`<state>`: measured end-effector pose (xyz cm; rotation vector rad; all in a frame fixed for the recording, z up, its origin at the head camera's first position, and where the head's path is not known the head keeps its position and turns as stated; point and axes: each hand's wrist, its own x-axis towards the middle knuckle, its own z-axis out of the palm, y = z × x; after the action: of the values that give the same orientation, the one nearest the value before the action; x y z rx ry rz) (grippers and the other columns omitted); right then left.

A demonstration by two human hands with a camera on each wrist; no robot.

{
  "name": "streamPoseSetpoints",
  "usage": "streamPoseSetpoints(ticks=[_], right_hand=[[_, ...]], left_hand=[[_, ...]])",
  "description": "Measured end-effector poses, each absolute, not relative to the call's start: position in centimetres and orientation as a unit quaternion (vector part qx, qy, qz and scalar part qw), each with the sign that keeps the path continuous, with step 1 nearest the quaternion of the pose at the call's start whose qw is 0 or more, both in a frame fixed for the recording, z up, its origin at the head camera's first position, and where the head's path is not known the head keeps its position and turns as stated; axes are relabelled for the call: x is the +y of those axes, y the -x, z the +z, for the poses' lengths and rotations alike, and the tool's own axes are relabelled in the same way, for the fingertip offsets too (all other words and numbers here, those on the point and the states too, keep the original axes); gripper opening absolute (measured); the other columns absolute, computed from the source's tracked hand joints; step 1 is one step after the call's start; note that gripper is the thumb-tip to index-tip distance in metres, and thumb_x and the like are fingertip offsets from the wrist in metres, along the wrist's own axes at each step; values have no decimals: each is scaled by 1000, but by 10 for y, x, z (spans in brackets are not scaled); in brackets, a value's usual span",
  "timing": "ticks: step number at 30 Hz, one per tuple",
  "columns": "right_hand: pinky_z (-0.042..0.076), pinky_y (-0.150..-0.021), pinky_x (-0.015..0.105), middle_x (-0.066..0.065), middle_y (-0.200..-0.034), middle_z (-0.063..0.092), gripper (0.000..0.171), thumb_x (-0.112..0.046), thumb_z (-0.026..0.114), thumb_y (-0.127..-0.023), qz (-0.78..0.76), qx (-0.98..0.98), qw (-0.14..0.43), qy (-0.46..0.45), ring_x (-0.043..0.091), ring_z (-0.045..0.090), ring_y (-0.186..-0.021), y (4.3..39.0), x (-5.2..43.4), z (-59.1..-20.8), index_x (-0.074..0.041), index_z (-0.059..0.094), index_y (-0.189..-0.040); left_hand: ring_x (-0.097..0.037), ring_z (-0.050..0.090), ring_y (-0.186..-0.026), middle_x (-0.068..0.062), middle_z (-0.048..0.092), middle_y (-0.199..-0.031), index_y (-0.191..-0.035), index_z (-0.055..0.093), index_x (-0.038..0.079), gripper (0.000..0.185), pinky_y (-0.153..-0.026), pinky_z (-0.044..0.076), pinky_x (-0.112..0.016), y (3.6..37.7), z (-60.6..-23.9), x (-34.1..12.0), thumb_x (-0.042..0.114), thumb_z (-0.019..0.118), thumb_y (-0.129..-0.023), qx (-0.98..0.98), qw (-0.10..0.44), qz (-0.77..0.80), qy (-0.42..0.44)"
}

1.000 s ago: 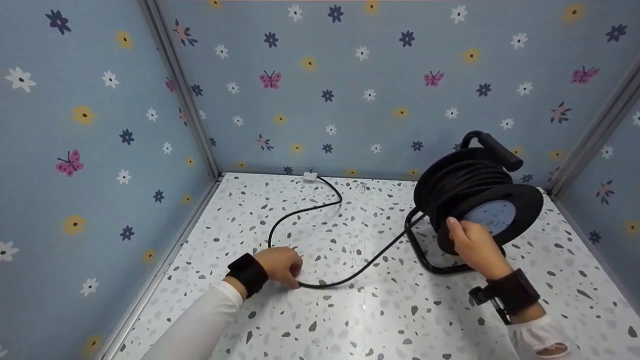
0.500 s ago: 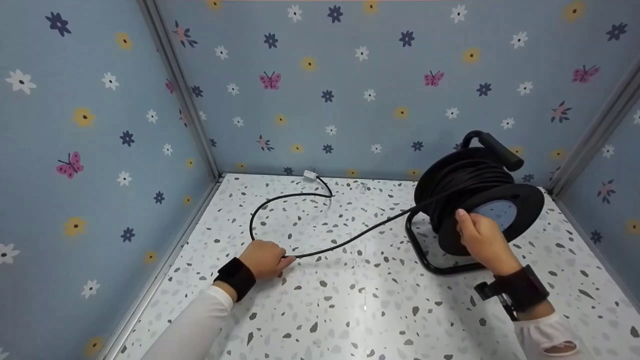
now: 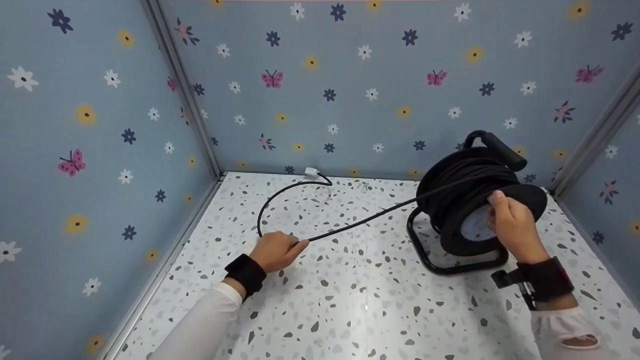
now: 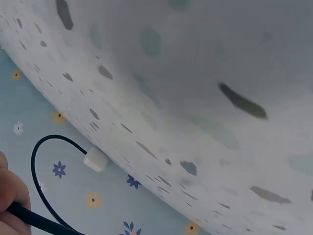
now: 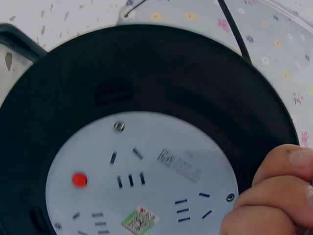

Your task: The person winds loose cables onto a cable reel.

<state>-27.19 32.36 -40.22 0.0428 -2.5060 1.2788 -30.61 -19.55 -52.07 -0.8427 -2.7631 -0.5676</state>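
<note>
A black cable reel (image 3: 454, 239) stands at the right on its tubular frame, thick with wound cable. My right hand (image 3: 518, 230) grips it at the near side face, beside the pale round socket panel (image 3: 475, 225). In the right wrist view its curled fingers (image 5: 274, 191) lie near the panel's edge; what they close round is hidden. From the drum the black cable (image 3: 367, 220) runs left, nearly straight, into my left hand (image 3: 276, 251), which pinches it above the floor. Beyond that hand, the cable loops back to a white plug (image 3: 311, 172) by the back wall.
The white speckled floor (image 3: 350, 310) is bounded by blue flowered walls (image 3: 345, 110) at the back and both sides. Metal rails (image 3: 185, 90) run up the corners. The reel's carrying handle (image 3: 505, 151) sticks up close to the back wall.
My right hand has moved right and up round the reel's face, and the socket panel has turned. My left hand has lifted the cable, which now runs straighter. The plug has tipped slightly.
</note>
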Motion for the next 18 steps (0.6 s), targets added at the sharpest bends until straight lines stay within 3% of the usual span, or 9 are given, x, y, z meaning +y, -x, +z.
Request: streamPoseSetpoints(ticks=[7,12,18], right_hand=[[42,-61,22,-10,-56,45,59,-45,33,-118,483,-861,162,9,6,47,-53,275,341,-398,2,57,-92],[39,-58,26,-10,-58,50,61,-45,30,-118,466,-869,167,17,8,48,-54,276,354,-394,1,58,-91],[38,-57,24,-10,-57,46,61,-44,27,-119,466,-869,165,33,7,45,-52,278,367,-397,2,56,-94]], left_hand=[[-4,26,-51,14,27,-56,-62,40,22,55,-57,27,-24,302,-515,-172,36,55,-114,-919,77,-248,297],[-4,25,-50,14,28,-55,-62,40,23,56,-56,25,-23,302,-510,-156,36,53,-115,-909,60,-280,302],[-3,26,-50,14,28,-55,-62,40,22,56,-56,26,-23,302,-515,-134,36,53,-114,-904,70,-267,326]])
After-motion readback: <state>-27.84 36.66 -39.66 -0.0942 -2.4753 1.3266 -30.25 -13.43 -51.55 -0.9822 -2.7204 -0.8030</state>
